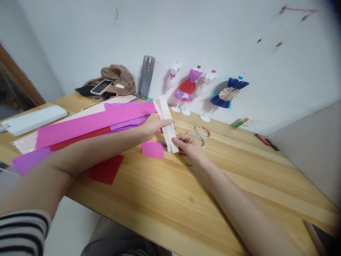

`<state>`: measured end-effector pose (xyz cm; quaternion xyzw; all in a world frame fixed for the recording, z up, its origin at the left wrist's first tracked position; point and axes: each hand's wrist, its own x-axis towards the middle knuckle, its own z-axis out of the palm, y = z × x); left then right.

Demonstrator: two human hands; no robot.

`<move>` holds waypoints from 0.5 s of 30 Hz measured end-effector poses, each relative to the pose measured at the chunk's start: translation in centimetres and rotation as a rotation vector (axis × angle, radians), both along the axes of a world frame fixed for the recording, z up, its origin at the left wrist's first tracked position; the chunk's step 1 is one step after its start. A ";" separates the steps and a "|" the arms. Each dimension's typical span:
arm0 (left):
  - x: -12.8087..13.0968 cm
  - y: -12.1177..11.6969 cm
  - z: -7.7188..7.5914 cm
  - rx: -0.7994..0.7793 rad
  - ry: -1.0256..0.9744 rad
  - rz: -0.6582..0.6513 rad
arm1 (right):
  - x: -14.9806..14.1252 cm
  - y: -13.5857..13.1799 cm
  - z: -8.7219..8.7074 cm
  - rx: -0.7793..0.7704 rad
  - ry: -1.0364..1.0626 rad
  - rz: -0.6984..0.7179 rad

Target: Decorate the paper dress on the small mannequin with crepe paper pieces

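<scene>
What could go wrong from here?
The pale paper strip, held by the left hand and right hand, might crease or tear if pulled unevenly.

The red paper piece lies near the front edge of the table, partly hidden by the left forearm; that arm could sweep it off.

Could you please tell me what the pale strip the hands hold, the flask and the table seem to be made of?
Pale strip: probably matte paper, thin and creased. Flask: likely metal; its lid has a silvery shine. Table: wood or wood-look board, smooth, with visible grain.
</scene>
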<state>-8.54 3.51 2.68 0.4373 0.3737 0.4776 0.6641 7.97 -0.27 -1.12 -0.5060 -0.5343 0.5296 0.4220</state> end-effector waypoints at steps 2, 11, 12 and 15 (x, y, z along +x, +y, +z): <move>0.0 0.1 0.0 0.004 -0.008 0.014 | 0.1 0.1 -0.1 0.027 -0.023 0.000; 0.2 -0.2 0.3 -0.033 -0.025 0.021 | 0.1 0.0 -0.1 0.022 -0.006 0.029; 0.2 -0.2 0.3 -0.033 -0.033 0.012 | 0.1 0.0 -0.2 0.027 -0.010 0.026; 0.1 -0.1 0.2 -0.027 -0.046 -0.017 | 0.2 0.0 -0.3 0.041 -0.024 0.005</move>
